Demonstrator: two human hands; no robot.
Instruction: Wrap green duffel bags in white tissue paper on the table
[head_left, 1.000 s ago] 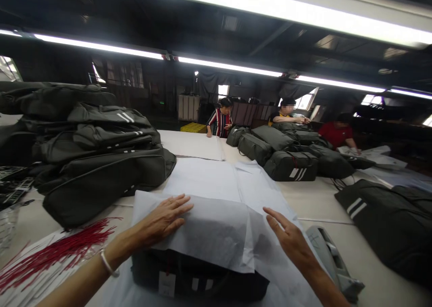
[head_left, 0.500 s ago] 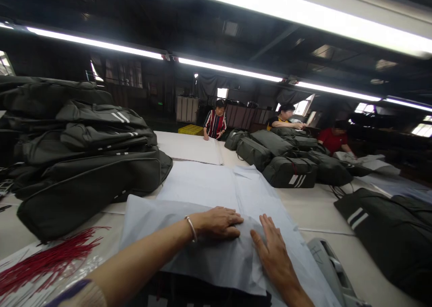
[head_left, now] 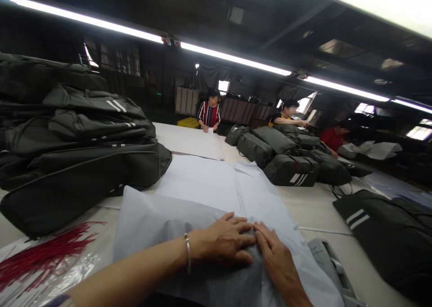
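Note:
A translucent, pale plastic bag [head_left: 162,212] lies in front of me with something dark inside or beneath it. My left hand [head_left: 229,238], a silver bracelet at its wrist, rests flat on the bag with its fingers stretched out to the right. My right hand [head_left: 275,253] lies on the bag's right side, fingers extended, its fingertips touching or nearly touching those of the left. Neither hand holds anything. Under and beyond the bag spreads a stack of white sheets [head_left: 199,179].
Dark green bags are piled high at left [head_left: 101,163]; more bags [head_left: 290,170] stand at right. Red strings [head_left: 50,248] lie at lower left. A grey plastic tool or dispenser [head_left: 329,262] sits by my right arm. Several people work beyond, one in a striped top [head_left: 209,113].
My right hand has moved inward to meet the left, which has slid slightly right and down. The plastic now covers more of the dark thing near me. My view has tilted slightly.

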